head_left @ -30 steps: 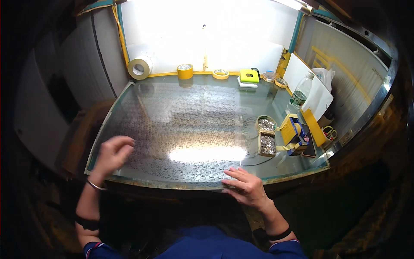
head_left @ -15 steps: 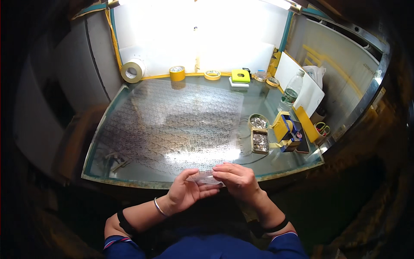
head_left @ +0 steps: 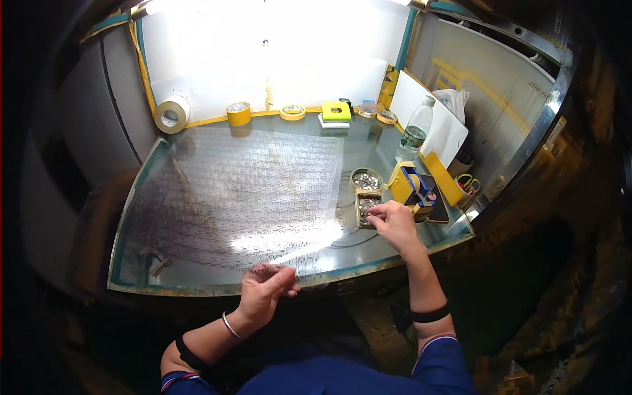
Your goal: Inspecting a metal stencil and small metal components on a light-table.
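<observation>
A large clear sheet (head_left: 289, 171) with rows of small dark marks lies over the glass tabletop. At the front edge, my left hand (head_left: 263, 293) is closed, thumb against curled fingers, on the near edge of this sheet; dark marks show across its fingers. My right hand (head_left: 397, 227) reaches over a small rectangular tray (head_left: 363, 224) of shiny silvery bits. Its thumb and fingertips are pinched together at the bits, and what lies between them is too small to tell. A round dish (head_left: 366, 179) of similar bits adjoins the tray's far side.
A blue and yellow tape dispenser (head_left: 411, 184) stands right of the tray, with a water bottle (head_left: 415, 131) behind it. Tape rolls (head_left: 239, 114) and a lime-green hole punch (head_left: 336, 111) line the back. Scissors (head_left: 469, 184) stand at the right, near a yellow strip (head_left: 441, 176).
My right hand has left the sheet's near edge and moved right and forward to the tray. My left hand has closed from a more open palm. The whole view has shifted a little.
</observation>
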A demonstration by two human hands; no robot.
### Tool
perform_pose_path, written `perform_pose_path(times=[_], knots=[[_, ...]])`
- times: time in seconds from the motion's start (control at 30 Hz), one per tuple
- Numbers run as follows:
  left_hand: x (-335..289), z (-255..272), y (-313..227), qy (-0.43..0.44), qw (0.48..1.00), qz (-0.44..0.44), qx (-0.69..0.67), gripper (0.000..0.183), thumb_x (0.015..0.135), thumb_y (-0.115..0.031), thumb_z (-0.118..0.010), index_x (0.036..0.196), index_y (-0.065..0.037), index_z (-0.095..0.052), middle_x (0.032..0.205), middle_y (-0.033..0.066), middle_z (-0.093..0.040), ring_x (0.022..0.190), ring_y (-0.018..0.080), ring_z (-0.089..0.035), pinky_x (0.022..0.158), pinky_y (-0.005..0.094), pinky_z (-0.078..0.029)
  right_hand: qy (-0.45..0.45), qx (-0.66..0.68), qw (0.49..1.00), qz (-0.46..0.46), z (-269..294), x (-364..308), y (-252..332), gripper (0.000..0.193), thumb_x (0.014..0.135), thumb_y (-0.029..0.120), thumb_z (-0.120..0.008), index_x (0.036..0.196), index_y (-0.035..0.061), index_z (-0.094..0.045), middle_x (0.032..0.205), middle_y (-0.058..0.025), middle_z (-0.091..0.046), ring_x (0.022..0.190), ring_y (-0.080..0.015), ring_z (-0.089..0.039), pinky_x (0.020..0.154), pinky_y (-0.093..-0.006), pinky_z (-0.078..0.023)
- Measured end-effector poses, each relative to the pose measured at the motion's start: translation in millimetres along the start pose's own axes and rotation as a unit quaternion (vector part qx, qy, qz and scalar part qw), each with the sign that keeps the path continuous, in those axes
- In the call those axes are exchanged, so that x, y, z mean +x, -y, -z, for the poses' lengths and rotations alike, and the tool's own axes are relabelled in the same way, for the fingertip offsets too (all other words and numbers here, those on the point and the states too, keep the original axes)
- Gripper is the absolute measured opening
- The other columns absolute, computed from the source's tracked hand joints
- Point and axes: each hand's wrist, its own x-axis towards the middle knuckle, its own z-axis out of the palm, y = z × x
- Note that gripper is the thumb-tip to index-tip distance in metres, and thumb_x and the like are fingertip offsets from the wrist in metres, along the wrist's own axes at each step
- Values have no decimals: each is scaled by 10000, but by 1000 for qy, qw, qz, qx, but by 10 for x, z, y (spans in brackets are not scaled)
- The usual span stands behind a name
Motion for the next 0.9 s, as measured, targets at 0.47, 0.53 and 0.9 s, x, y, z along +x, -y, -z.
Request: perform_pose_path(times=[0.47, 0.53, 0.9], knots=[[120, -129, -51, 68, 988, 129, -56, 151, 863, -86, -591, 996, -16, -578, 1002, 159, -620, 901, 218, -623, 737, 288, -512, -29, 41, 999, 8, -110, 51, -38, 113, 728, 96, -670, 807, 19, -650, 793, -154, -629, 780, -302, -606, 689, -397, -464], [170, -126, -13, 47, 991, 119, -30, 172, 864, -86, -592, 1012, 0, -574, 983, 153, -623, 897, 218, -623, 739, 289, -511, -43, 83, 996, -2, -119, 35, -10, 101, 739, 71, -653, 819, 12, -640, 762, -147, -639, 747, -292, -617, 675, -380, -472], [414, -123, 38, 86, 985, 135, -71, 301, 889, -104, -557, 1144, 41, -491, 1082, 173, -593, 1024, 249, -586, 892, 350, -492, -50, 163, 985, -30, -27, -46, 109, 86, 785, 65, -655, 843, 2, -658, 696, -80, -653, 630, -129, -615, 599, -254, -477]])
